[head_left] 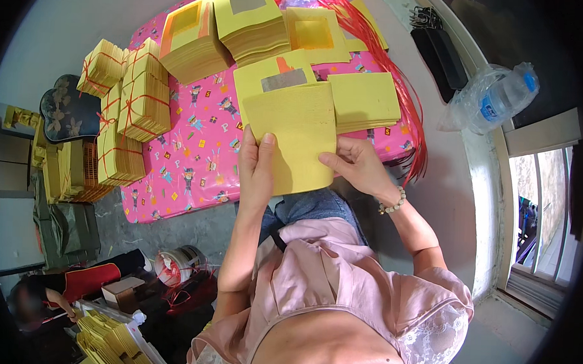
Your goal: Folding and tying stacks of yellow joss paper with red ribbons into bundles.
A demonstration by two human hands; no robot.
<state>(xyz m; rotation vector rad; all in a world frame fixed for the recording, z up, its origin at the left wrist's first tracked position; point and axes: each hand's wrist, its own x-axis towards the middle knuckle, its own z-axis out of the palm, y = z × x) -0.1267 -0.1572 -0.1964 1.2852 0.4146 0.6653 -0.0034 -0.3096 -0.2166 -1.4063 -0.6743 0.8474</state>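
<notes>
Gripping yellow paper [296,140] at frame centre, the fingers of my left hand [257,167] and right hand [364,168] hold opposite edges, probably to steady it; tied bundles [145,118] sit upper left on the counter [193,137], likely stacked to save room.

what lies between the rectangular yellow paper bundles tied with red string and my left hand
In the head view, the glossy pink cover, printed with small cartoon figures, shows between the yellow paper bundles and the left hand.
</notes>
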